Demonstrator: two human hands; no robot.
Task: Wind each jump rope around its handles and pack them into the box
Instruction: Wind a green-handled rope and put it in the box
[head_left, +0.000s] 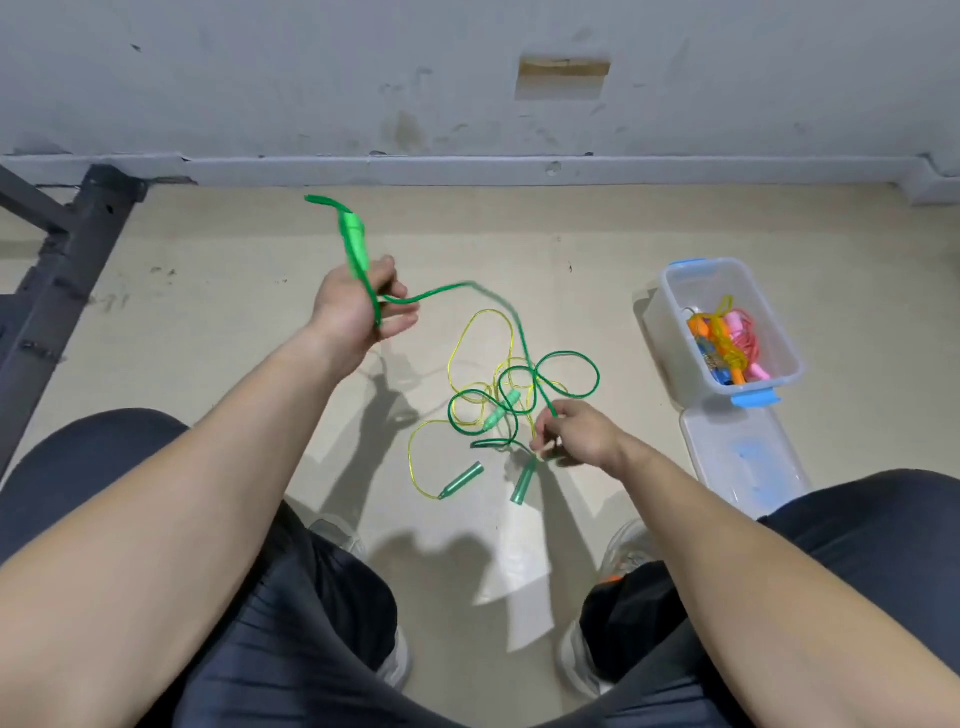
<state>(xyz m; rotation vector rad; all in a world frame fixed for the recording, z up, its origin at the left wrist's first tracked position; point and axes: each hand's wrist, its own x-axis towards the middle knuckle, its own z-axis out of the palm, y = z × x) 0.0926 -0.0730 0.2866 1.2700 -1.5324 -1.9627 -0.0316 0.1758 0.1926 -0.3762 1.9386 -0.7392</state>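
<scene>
the floor (208, 270) holds it all. the clear box (675, 291) sits at the right with its lid (743, 457) off beside it, and some wound ropes (727, 343) already lie inside.

the green rope (598, 375) looks light, thin and floppy. it will not keep a shape by itself, so it likely has to be kept tight while winding. it lies tangled with the yellow rope (455, 353) in the middle of the floor — a hard pull could drag both. the hard handles look like the best place to hold.

the left hand (353, 306) has its grip closed round the bright green handle (354, 239), lifted off the floor. the handle's long side points up and away toward the wall (311, 78), leaning a bit left. the pale handle (501, 410) lies flat in the tangle.

the right hand (576, 436) pinches the green rope low down near the floor — its grip is closed on it.
</scene>
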